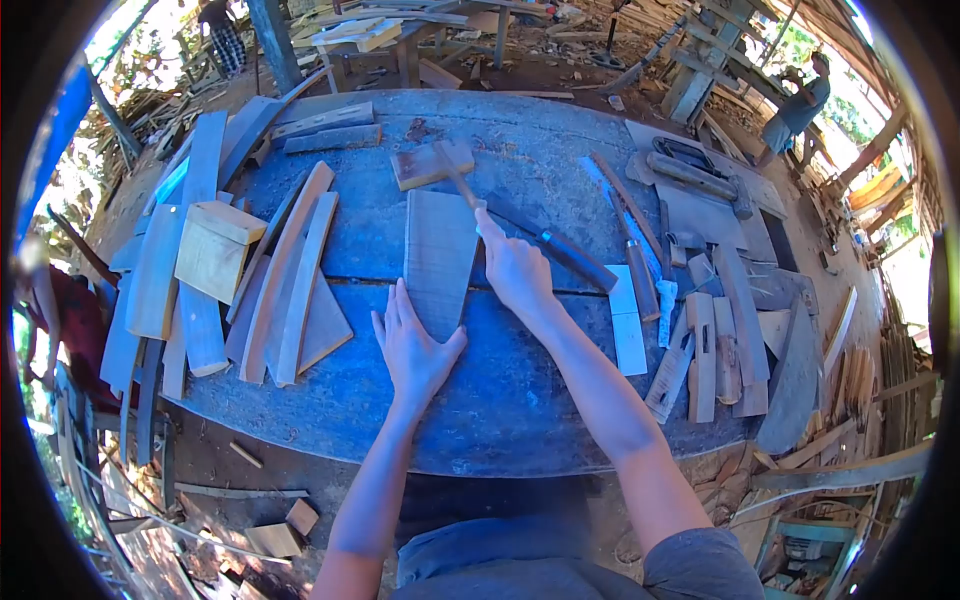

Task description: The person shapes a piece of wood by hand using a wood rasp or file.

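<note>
A flat wooden board (pixel 440 250) lies lengthwise in front of me, its far end near a small wood block (pixel 432 164). My left hand (pixel 415 350) rests on the board's near left part, with fingers stretched out and the thumb spread. Closed around a slim brown-shafted tool (pixel 462 184) is my right hand (pixel 515 270), above the board's right edge. The tool points away from me over the block; its exact kind is not clear. Just right of that hand lies a long tool with a dark wooden handle (pixel 582 262).
Curved wooden pieces (pixel 290 270) and a pale block (pixel 215 250) crowd the workbench's (pixel 420 430) left side. On the right are a pale strip (pixel 627 320), a slotted wood piece (pixel 702 355) and a handsaw (pixel 790 385). People stand at the far right (pixel 800 105), far left and near left.
</note>
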### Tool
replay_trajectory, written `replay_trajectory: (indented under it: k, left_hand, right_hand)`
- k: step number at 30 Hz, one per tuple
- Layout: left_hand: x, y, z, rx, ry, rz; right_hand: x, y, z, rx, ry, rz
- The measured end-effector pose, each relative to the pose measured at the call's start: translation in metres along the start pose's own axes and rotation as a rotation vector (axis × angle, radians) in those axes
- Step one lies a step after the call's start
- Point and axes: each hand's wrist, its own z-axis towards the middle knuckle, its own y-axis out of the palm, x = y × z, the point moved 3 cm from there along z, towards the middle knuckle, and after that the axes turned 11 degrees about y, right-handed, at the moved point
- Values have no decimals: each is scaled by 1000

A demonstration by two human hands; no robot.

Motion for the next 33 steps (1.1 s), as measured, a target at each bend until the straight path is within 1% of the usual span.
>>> replay_trajectory:
  k: [2,4,6,7,8,10,11,12,15,16,18,21,22,23,24,26,27,29,30,31,32,33]
  left_hand:
    - [2,-2,2,-11,-3,-12]
    - [-2,2,0,-27,-26,-17]
    - [-7,7,0,4,-4,-45]
    - [-9,6,-4,-22,-29,-27]
    - [-5,1,-4,-34,-29,-49]
    - [-5,1,0,-19,-5,-54]
    - [-4,1,0,-22,-12,-50]
    - [-3,1,1,-26,-23,-46]
    - [-2,1,0,-16,-22,-36]
    - [-3,1,1,-9,-8,-27]
    - [-2,-1,2,-20,-22,-56]
    - [-3,-2,4,-28,-37,-77]
    - [-2,-1,2,-26,-31,-72]
    - [-2,1,-1,-44,-32,-73]
    - [-1,1,0,-34,-24,-67]
    - [0,1,1,-11,-10,-59]
    - [2,3,0,-2,-23,-51]
    - [4,3,2,14,-32,-46]
    - [5,3,2,10,-35,-47]
    - [5,3,1,-1,-44,-49]
    - [4,3,-1,-10,-53,-53]
    - [5,3,0,15,-45,-81]
  right_hand:
    - [-1,-3,-45,-16,-115,-37]
    - [-8,-13,-105,-139,-186,-132]
    - [-6,-22,-109,-157,-235,-142]
    - [-5,-20,-113,-162,-269,-147]
    - [-3,-18,-95,-147,-225,-159]
    - [6,-4,-45,-5,-166,-36]
    - [1,-5,-25,-9,-82,-170]
    - [-1,-4,-11,-12,-46,-157]
    - [-1,-6,-17,-47,-6,-104]
    - [0,-8,-34,-48,-8,-106]
    - [-4,-12,-83,-116,-102,-126]
    - [-4,-17,-97,-192,-126,-100]
    - [-4,-18,-80,-155,-90,-55]
    - [9,-2,-54,-45,-110,-3]
    - [5,-6,-28,-78,-16,-136]
    - [2,-1,9,-67,69,-42]
    - [2,0,8,-60,65,-41]
    - [1,-1,-9,-7,-20,-91]
    - [0,-3,-32,-17,-73,-94]
    - [0,-4,-59,-37,-123,-98]
    - [-5,-12,-78,-49,-120,-103]
    - [-13,-22,-93,-145,-111,-163]
